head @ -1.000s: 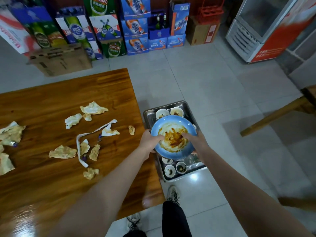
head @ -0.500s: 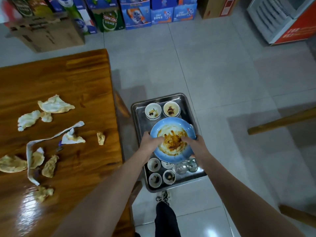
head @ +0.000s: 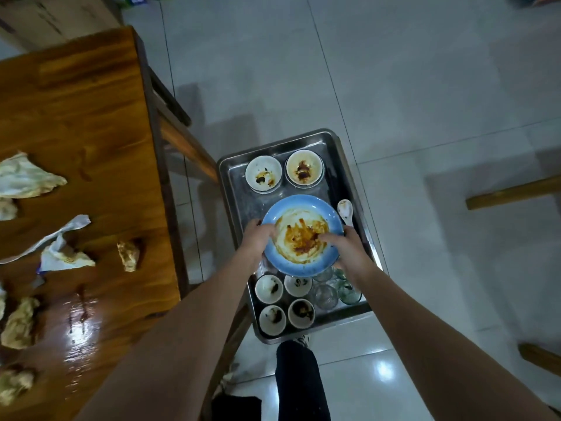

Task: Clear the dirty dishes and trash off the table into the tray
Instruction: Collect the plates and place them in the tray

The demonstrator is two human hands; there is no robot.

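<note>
Left grip (head: 258,241), right grip (head: 346,250) clasp blue plate (head: 300,202) over steel tray (head: 232,183); wooden table (head: 91,117) beside; tiled floor (head: 425,86).

A sauce-smeared blue plate (head: 300,217) sits level over the steel tray (head: 243,208), perhaps touching it; crumpled napkins (head: 28,177) lie on the desk (head: 85,110).

Both hands are on the blue plate (head: 303,235) smeared with orange sauce, left hand (head: 258,241) gripping its left rim, right hand (head: 346,250) on the right rim, over the metal tray (head: 230,177) mid-frame. Two dirty bowls (head: 263,174) sit at the tray's top, four small cups (head: 269,288) and some glasses (head: 326,296) at the bottom, a white spoon (head: 346,209) just right of the plate. Crumpled napkins (head: 27,177) litter the wooden table (head: 79,101) on the left.
</note>
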